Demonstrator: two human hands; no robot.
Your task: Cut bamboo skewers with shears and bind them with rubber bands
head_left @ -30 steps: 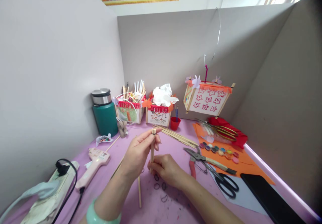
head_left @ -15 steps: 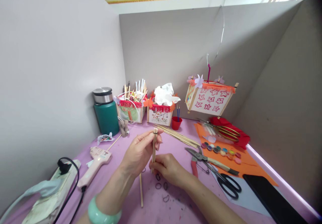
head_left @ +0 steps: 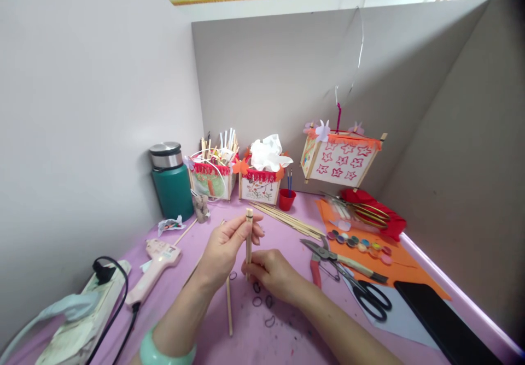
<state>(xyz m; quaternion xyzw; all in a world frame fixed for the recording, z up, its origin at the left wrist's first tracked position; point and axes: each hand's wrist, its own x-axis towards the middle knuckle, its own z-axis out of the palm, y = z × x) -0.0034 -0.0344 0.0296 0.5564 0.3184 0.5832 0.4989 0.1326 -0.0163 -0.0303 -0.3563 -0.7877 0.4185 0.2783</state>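
Note:
My left hand [head_left: 229,240] pinches a short bundle of thin wooden sticks [head_left: 249,239] near its top, where a dark rubber band [head_left: 249,217] is wound round it. The bundle stands nearly upright. Lower down, the fingers of my right hand [head_left: 271,272] are closed round its bottom end. Several small dark rubber bands [head_left: 257,301] lie on the purple tabletop just below my hands. Another wooden stick [head_left: 229,310] lies below my left hand, and one more lies partly hidden behind my left forearm.
Left are a glue gun [head_left: 162,261], power strip [head_left: 82,316] and green bottle [head_left: 173,187]. Behind stand two decorated boxes [head_left: 258,188], a red cup [head_left: 286,200] and loose sticks [head_left: 287,220]. Right lie pliers [head_left: 315,269], scissors [head_left: 371,299], paints [head_left: 361,243] and a phone [head_left: 443,321]. A paper lantern [head_left: 340,160] hangs above.
The view has shifted slightly. My left hand has moved a little left on the bundle, uncovering more of the stick behind my forearm. Both hands keep their hold.

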